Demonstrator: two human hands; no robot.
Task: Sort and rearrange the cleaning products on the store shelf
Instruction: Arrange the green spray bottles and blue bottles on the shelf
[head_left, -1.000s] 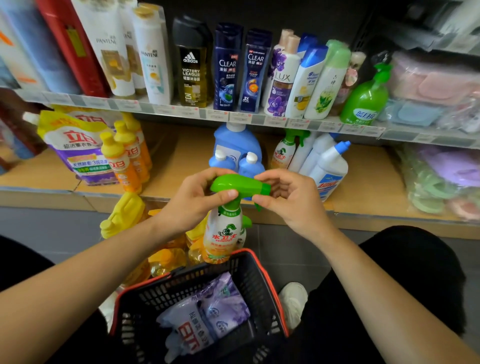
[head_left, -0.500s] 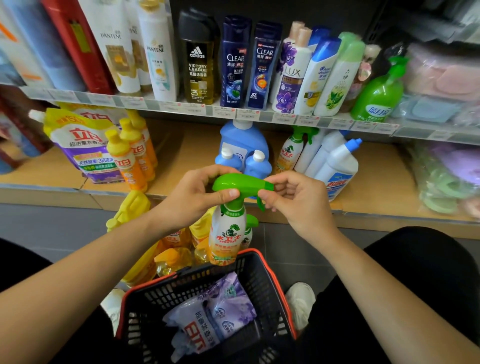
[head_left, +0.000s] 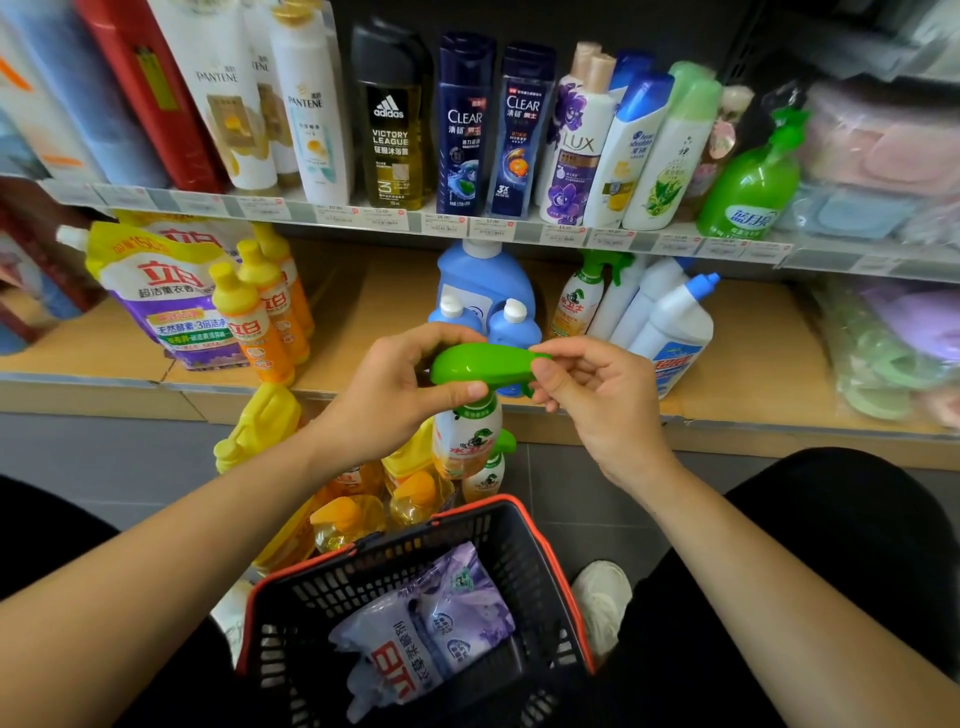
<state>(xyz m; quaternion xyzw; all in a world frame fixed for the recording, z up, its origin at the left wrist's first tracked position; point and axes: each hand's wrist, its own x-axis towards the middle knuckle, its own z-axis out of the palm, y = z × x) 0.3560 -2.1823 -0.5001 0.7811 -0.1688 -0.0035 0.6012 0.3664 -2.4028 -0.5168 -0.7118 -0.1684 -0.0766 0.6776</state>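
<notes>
Basket (head_left: 550, 566) nearest, black mesh with red rim, on the floor between the knees; purple refill pouches (head_left: 426, 629) lie inside. White shoe (head_left: 602, 597) just right of it.

Spray bottle (head_left: 467, 441) is held upright above the basket's far edge, in front of the lower shelf lip. Long axis vertical; green trigger head (head_left: 483, 366) runs crosswise, nozzle end pointing right. Left hand (head_left: 395, 400) wraps the rear of the head, thumb across the neck. Right hand (head_left: 602, 400) pinches the nozzle tip with thumb and fingers, other fingers curled.

Below the bottle, yellow jugs (head_left: 270, 421) and a second small sprayer (head_left: 488, 473) crowd the grey floor left of and beyond the basket.

Lower shelf (head_left: 753, 374), cardboard-lined: open patch right of the white angled-neck bottles (head_left: 670, 332), and a gap between the orange bottles (head_left: 254, 322) and blue detergent jugs (head_left: 483, 291). A matching sprayer (head_left: 576, 301) stands beside the white bottles.

Upper shelf: upright shampoo bottles (head_left: 462, 130) packed tight, green pump bottle (head_left: 748, 182) at right.
</notes>
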